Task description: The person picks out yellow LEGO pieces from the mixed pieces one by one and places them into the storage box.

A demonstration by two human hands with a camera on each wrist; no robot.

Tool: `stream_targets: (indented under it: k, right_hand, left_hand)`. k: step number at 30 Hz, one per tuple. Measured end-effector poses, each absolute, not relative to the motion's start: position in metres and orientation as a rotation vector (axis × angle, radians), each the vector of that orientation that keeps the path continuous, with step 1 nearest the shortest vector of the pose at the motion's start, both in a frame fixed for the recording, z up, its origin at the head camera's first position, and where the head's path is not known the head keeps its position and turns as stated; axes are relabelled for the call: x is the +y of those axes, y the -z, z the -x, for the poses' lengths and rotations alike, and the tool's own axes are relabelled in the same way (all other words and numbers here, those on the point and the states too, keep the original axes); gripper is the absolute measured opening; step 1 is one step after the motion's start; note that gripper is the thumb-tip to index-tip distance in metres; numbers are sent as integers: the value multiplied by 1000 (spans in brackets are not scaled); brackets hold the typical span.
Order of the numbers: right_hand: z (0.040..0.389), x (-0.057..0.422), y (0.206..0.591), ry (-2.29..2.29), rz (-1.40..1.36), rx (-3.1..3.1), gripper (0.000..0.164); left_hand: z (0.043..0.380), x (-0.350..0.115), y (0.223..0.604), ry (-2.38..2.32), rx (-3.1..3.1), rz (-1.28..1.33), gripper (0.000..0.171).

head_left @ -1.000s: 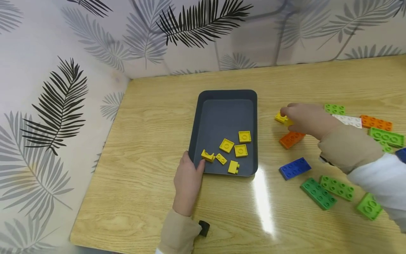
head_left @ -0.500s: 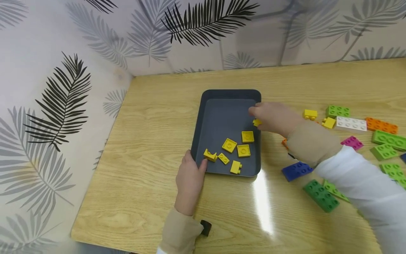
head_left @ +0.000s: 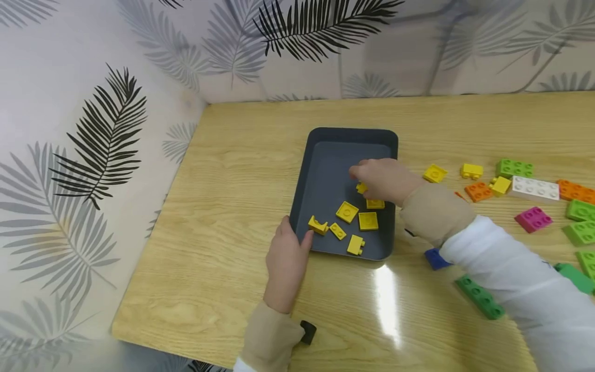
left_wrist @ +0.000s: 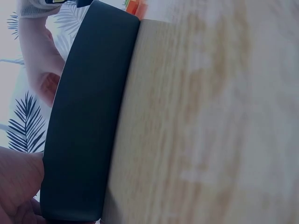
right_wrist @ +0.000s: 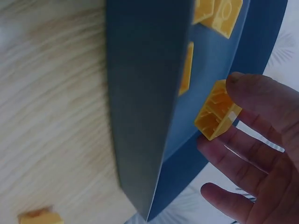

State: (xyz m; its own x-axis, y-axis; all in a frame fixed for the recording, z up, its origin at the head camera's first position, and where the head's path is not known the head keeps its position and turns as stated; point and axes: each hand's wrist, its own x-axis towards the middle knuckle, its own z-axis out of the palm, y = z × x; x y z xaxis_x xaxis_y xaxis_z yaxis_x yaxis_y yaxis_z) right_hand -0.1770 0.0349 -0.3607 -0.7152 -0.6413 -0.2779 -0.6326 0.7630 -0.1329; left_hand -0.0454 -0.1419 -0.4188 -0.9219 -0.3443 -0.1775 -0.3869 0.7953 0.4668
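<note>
right hand point(head_left: 383, 179) moved over the tray point(head_left: 334, 160), partly hiding its yellow brick point(head_left: 361, 187).

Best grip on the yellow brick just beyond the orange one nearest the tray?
I'd pinch the yellow brick across its left and right ends, from above: it seems to lie on its side, studs facing the orange brick in front, with bare table beside both ends.
</note>
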Motion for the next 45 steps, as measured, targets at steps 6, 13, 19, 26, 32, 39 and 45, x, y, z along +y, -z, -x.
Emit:
stream_targets:
  k: [6, 13, 19, 26, 32, 39, 45]
  right_hand:
    - [177, 29, 367, -30, 1043, 2633, 42]
    - [177, 31, 373, -65, 1074, 2631, 43]
    - [178, 37, 373, -29, 1054, 2646, 41]
    - [178, 48, 368, -5, 1020, 2635, 44]
    - [181, 62, 363, 41, 996, 2642, 43]
    - [185, 80, 360, 24, 904, 2657, 47]
    - [187, 93, 357, 43, 877, 2681, 49]
  left_hand:
    - [47, -137, 417, -790, 2893, 577, 66]
    - [48, -134, 417, -796, 2884, 574, 66]
    - [48, -133, 417, -788, 2892, 580, 66]
    - [48, -135, 419, -770, 2905, 592, 66]
    - [47, -136, 421, -760, 2905, 607, 65]
    - [47, -137, 420, -750, 2902, 617, 65]
    - [46, -137, 419, -755, 2911, 620, 65]
